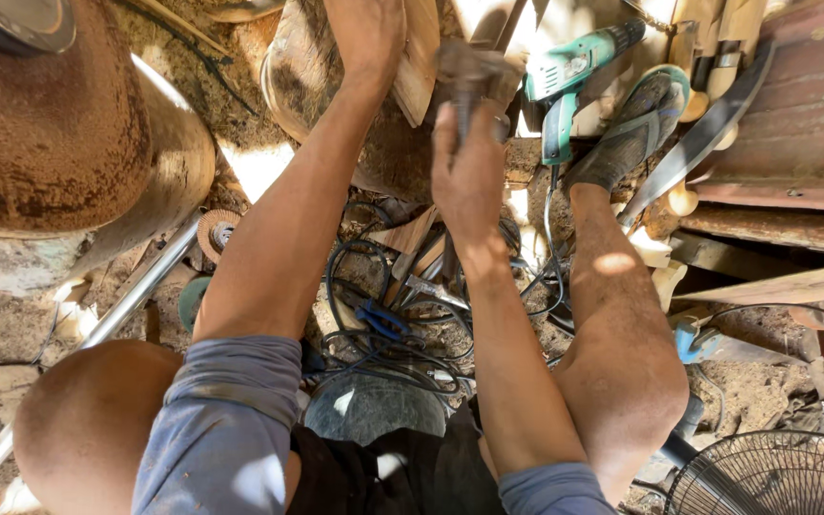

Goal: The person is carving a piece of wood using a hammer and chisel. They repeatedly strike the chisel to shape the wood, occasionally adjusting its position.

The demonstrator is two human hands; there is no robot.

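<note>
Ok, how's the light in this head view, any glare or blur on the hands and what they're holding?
Head view: harsh dappled sun, with blown-out patches at top centre and by the log. The right hand is sharp, but the mallet it grips is motion-blurred. The left hand on the wood block is lit and clear. The green drill is crisp, the cables shaded.

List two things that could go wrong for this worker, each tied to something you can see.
1. The right hand grips a hammer close to the left hand, which steadies the wood piece; a missed blow could hit the fingers.
2. Tangled cables lie between the legs, and the foot wears only a sandal beside the green drill; snagging or a dropped tool might injure it.
</note>
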